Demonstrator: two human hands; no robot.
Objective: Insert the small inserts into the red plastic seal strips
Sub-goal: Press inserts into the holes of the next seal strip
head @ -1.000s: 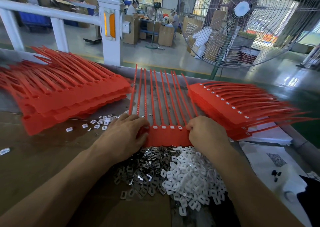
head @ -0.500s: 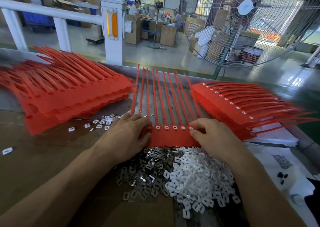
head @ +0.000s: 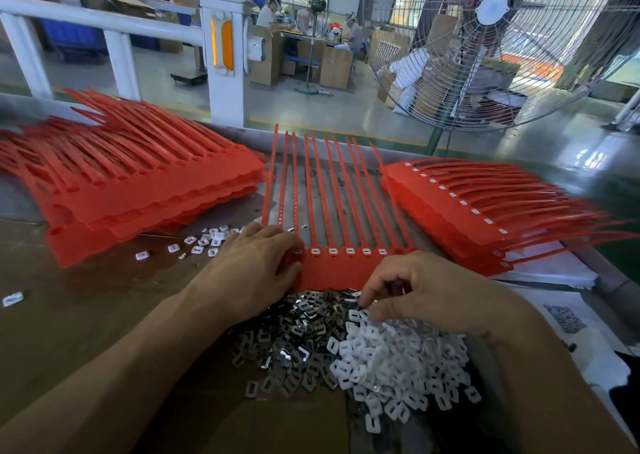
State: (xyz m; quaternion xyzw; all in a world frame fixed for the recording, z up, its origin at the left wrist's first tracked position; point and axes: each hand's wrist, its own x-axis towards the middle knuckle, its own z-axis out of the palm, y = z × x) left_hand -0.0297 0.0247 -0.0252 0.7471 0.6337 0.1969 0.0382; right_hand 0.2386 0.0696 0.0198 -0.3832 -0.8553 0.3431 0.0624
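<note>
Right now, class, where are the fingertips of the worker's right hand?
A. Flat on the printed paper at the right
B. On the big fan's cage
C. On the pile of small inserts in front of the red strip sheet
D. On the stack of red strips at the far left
C: the right hand curls its fingertips down into the pile of small inserts, just in front of the red strip sheet.

The left hand (head: 258, 266) covered the left end of the red seal strip (head: 341, 266). The right hand (head: 419, 287) hid its right corner. Whether its fingertips (head: 363, 301) pinched an insert was too small to tell.
</note>
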